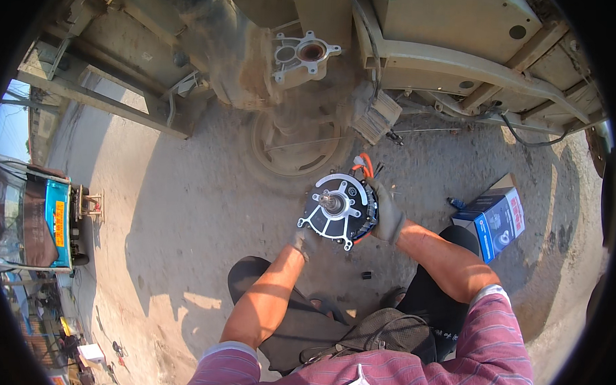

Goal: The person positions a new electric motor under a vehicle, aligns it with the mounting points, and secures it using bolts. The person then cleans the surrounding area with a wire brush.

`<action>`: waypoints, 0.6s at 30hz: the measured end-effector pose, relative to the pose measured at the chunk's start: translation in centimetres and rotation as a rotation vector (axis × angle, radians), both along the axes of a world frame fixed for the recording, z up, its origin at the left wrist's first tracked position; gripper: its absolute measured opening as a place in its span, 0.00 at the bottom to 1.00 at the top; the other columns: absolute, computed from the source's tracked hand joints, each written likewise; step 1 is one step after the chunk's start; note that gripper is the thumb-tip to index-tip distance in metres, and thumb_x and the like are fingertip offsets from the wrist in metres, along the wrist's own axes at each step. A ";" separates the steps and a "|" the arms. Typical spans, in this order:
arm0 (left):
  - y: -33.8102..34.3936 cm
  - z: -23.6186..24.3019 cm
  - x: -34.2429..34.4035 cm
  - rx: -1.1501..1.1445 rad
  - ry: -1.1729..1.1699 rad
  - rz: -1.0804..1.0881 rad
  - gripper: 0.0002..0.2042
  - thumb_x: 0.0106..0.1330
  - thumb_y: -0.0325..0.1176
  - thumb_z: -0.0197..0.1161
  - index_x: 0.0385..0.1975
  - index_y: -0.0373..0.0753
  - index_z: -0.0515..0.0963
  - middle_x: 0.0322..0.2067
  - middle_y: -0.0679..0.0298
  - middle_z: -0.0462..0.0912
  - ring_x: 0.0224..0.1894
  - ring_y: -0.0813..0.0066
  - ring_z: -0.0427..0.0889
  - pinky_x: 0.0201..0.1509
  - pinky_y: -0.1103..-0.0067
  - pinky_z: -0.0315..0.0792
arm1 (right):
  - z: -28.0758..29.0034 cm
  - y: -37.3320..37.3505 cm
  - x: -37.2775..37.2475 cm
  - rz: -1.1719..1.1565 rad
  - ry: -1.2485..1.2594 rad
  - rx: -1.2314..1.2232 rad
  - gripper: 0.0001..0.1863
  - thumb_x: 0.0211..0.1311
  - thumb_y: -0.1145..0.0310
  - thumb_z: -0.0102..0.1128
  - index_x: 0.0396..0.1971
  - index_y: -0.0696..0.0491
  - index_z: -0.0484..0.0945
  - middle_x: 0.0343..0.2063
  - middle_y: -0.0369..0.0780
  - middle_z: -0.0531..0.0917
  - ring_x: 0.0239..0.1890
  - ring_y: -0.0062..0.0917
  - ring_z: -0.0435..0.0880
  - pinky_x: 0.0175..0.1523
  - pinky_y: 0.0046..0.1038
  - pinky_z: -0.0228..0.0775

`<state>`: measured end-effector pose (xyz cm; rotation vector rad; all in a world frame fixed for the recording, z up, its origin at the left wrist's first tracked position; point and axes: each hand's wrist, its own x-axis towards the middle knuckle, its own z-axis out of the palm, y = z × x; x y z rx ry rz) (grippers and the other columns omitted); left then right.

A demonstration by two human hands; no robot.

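Observation:
A round electric motor (353, 224) with a black face, silver ribs and a splined shaft is held up in front of me, its shaft side in view. My left hand (307, 242), in a grey glove, grips its lower left edge; the fingers are mostly hidden behind it. On the opposite side my right hand (390, 217), gloved too, is wrapped round the rim. Orange cables (367, 165) stick out at the motor's top. Beyond it, a silver mounting flange (310, 53) with several lugs and round openings sits on a dusty axle housing (241, 61) of the vehicle.
A wheel (297, 148) lies beyond the motor, beside a finned metal box (376, 117) with cables. Vehicle frame beams (462, 60) span the top. A blue-and-white carton (490, 222) stands right; a small black piece (367, 275) lies nearby. A blue vehicle (60, 224) is parked left.

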<state>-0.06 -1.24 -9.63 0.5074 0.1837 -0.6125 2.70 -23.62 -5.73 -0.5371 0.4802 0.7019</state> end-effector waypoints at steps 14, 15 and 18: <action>-0.1 1.5 0.9 0.030 -0.044 0.074 0.32 0.85 0.60 0.44 0.76 0.42 0.69 0.69 0.59 0.79 0.70 0.64 0.79 0.78 0.64 0.71 | 1.0 -0.1 0.5 0.010 -0.108 -0.075 0.27 0.84 0.43 0.48 0.61 0.49 0.83 0.52 0.38 0.91 0.52 0.26 0.90 0.63 0.35 0.82; -0.1 1.6 0.9 0.031 -0.046 0.080 0.32 0.85 0.60 0.44 0.76 0.42 0.69 0.70 0.59 0.79 0.70 0.64 0.79 0.78 0.64 0.71 | 1.0 -0.1 0.5 0.002 -0.091 -0.076 0.27 0.84 0.43 0.48 0.61 0.49 0.83 0.52 0.38 0.91 0.52 0.26 0.90 0.63 0.36 0.83; 0.2 1.8 1.2 0.043 -0.057 0.102 0.33 0.85 0.61 0.44 0.76 0.42 0.69 0.70 0.59 0.78 0.70 0.64 0.78 0.78 0.65 0.71 | 1.2 0.0 0.2 0.012 -0.087 0.021 0.26 0.82 0.41 0.50 0.56 0.47 0.85 0.50 0.37 0.92 0.50 0.29 0.91 0.62 0.43 0.85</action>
